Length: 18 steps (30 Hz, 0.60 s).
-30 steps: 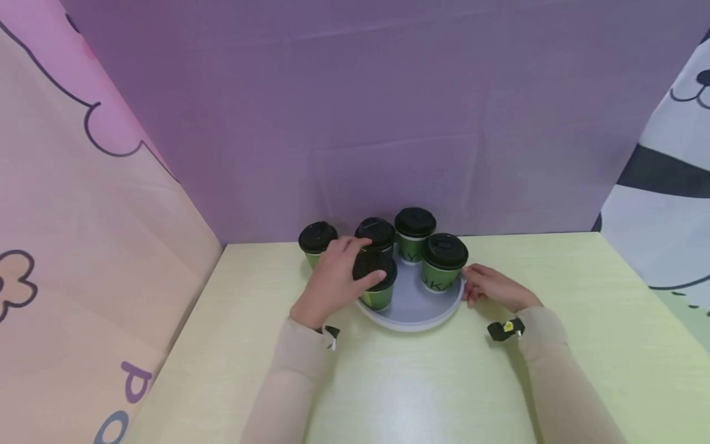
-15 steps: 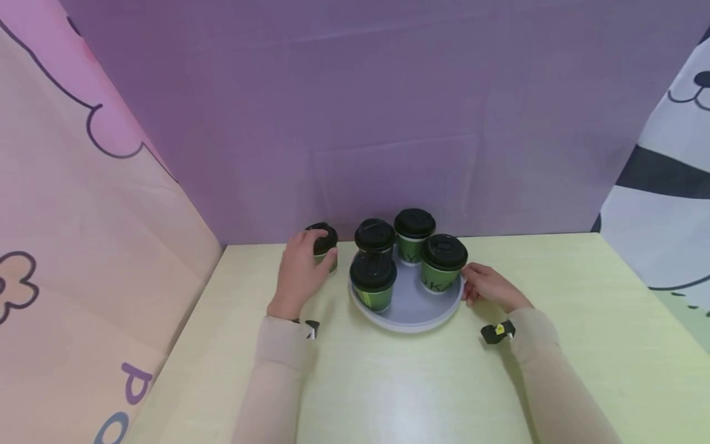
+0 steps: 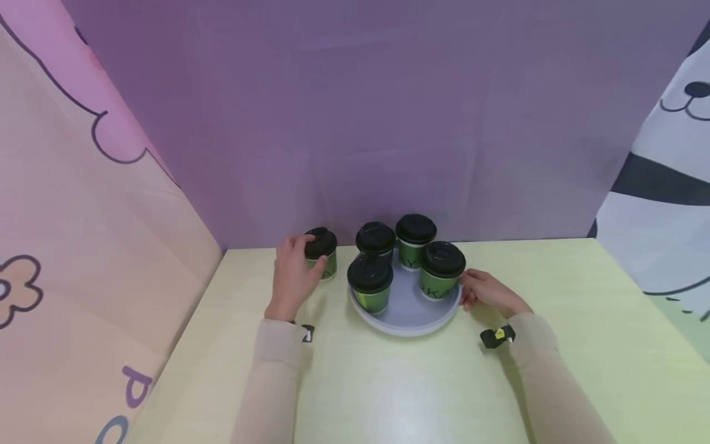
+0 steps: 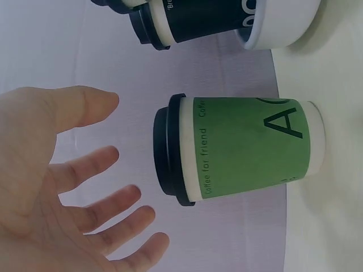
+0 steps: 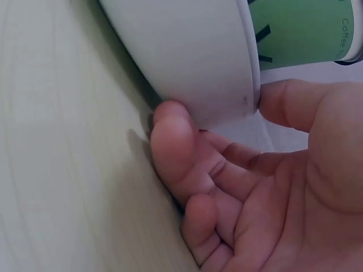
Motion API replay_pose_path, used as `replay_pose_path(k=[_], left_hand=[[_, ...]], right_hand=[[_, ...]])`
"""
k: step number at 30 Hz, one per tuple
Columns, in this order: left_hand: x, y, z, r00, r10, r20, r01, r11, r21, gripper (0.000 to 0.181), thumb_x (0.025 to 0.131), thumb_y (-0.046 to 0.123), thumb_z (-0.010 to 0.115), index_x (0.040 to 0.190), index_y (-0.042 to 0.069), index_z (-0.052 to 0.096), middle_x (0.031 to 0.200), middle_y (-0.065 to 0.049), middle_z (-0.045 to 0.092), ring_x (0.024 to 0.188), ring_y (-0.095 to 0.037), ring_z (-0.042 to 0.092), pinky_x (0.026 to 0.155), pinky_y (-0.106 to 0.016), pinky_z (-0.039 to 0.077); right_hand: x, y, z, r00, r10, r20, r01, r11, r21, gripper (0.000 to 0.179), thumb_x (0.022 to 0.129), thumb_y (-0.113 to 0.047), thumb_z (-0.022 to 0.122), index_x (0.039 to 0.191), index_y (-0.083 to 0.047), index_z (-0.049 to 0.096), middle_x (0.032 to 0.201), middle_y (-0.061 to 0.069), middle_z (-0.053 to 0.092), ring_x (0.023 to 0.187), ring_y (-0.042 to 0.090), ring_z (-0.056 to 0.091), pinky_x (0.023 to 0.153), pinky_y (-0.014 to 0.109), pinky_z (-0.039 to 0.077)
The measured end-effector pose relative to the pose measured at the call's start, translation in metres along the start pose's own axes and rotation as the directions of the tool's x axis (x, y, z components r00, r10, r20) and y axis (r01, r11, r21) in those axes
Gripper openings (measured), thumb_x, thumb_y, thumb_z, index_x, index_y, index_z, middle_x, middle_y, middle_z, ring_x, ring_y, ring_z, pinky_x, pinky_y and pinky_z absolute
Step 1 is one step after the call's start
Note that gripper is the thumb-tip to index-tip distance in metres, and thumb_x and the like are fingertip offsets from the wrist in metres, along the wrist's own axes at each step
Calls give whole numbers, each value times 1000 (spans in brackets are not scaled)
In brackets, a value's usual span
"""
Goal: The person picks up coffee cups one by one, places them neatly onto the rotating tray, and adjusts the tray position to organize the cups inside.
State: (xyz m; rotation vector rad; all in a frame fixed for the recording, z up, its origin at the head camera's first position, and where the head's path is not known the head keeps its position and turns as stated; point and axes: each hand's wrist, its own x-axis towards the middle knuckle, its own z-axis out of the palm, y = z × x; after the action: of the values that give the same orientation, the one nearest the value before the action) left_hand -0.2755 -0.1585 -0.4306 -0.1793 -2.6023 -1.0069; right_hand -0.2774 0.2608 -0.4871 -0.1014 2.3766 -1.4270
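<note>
A green paper coffee cup (image 3: pixel 330 266) with a black lid stands upright on the table, left of the round white tray (image 3: pixel 409 314). Around its left side is my left hand (image 3: pixel 291 274); the left wrist view shows spread, relaxed fingers (image 4: pixel 116 224) and a gap before the cup's lid (image 4: pixel 170 150). Several similar lidded cups stand on the tray, among them a front-left cup (image 3: pixel 371 287) and a right-hand cup (image 3: pixel 440 271). At the tray's right edge, my right hand (image 3: pixel 490 291) grips it, thumb at the rim and curled fingers low against its wall (image 5: pixel 193 56).
A purple cloth backdrop (image 3: pixel 355 123) rises directly behind the cups. Patterned cloth panels flank the pale wooden table (image 3: pixel 388 394) on the left and right. Each wrist wears a small black camera, such as the right one (image 3: pixel 496 337).
My left hand has moved left from over the tray's cups to the separate cup beside it. My right hand stays at the tray's edge. The head view has shifted slightly.
</note>
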Motion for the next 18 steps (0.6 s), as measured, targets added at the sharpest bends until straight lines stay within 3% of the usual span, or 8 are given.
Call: replay_pose_path(k=[7, 18], left_hand=[[-1, -1, 9, 1000, -28, 11, 28, 999, 20, 57, 94, 27, 73, 144, 8, 53, 144, -20, 48, 136, -37, 43, 109, -59, 40], [11, -5, 11, 999, -8, 45, 3, 994, 111, 70, 93, 28, 74, 152, 7, 42, 158, -27, 36, 147, -43, 33, 116, -66, 33]], right_hand=[[-3, 5, -2, 1000, -14, 27, 13, 999, 44, 29, 105, -16, 41, 119, 7, 52, 84, 6, 62, 71, 15, 63, 71, 27, 57], [1, 6, -3, 998, -23, 57, 20, 999, 38, 30, 100, -13, 43, 122, 7, 50, 84, 3, 61, 74, 14, 63, 73, 26, 54]])
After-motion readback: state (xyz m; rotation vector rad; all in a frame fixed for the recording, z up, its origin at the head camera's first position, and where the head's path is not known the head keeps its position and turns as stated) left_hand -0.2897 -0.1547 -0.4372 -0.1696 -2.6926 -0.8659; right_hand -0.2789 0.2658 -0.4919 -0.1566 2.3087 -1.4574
